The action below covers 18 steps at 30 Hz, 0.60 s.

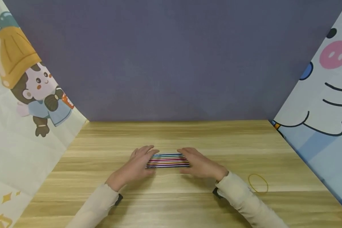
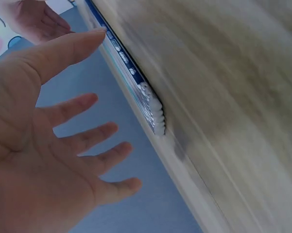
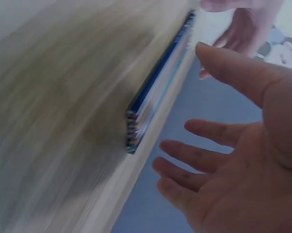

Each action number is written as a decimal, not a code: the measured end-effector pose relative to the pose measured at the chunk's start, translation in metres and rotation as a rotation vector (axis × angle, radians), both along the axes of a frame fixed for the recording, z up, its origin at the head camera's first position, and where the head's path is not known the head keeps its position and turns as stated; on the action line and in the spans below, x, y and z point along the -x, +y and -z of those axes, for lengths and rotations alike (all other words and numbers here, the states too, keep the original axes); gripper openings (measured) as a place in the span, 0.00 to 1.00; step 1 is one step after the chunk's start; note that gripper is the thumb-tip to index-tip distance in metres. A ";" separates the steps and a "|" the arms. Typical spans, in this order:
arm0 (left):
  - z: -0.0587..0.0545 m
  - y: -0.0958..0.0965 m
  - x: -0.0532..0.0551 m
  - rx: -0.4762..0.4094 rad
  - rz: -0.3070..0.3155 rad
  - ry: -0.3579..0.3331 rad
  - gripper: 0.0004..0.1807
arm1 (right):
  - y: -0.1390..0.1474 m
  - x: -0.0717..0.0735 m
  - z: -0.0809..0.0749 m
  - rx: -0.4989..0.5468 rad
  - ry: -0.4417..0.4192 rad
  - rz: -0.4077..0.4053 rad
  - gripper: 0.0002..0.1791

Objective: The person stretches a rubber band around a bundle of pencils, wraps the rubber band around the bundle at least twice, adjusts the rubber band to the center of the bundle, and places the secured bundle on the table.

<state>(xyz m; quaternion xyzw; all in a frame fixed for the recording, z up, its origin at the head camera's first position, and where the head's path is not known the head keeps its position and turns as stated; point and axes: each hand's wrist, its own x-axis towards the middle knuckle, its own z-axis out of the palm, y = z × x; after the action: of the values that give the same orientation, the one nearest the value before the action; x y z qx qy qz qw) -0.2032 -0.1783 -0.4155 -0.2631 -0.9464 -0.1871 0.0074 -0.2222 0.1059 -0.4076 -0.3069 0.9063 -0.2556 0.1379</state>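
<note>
Several coloured pencils point(image 1: 168, 160) lie side by side in a flat, even row on the wooden table. Their pale rounded ends show beside my left hand point(image 2: 48, 136) in the left wrist view; the other ends face my right hand point(image 3: 233, 155). My left hand point(image 1: 135, 165) curves loosely around the row's left end, and my right hand point(image 1: 202, 164) does likewise on the right. In both wrist views the fingers are spread and relaxed, with a gap between them and the pencils. Neither hand grips anything.
A thin yellow rubber band point(image 1: 257, 183) lies on the table point(image 1: 171, 209) to the right, beside my right forearm. A plain grey-blue panel point(image 1: 171, 63) rises behind the table's far edge. Cartoon-printed sheets flank both sides.
</note>
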 end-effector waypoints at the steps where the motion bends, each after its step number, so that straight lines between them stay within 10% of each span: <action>1: 0.000 0.000 0.001 0.003 0.007 -0.005 0.42 | -0.001 0.001 0.001 -0.020 0.000 0.002 0.44; 18: -0.001 0.002 0.015 0.082 0.017 -0.123 0.45 | -0.013 0.022 0.006 -0.182 0.171 -0.010 0.36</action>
<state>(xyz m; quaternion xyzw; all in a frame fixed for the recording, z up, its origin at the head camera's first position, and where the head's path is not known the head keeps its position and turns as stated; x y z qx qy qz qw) -0.2186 -0.1761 -0.4144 -0.2591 -0.9498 -0.1638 -0.0631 -0.2441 0.0932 -0.4133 -0.3181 0.9328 -0.1444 0.0887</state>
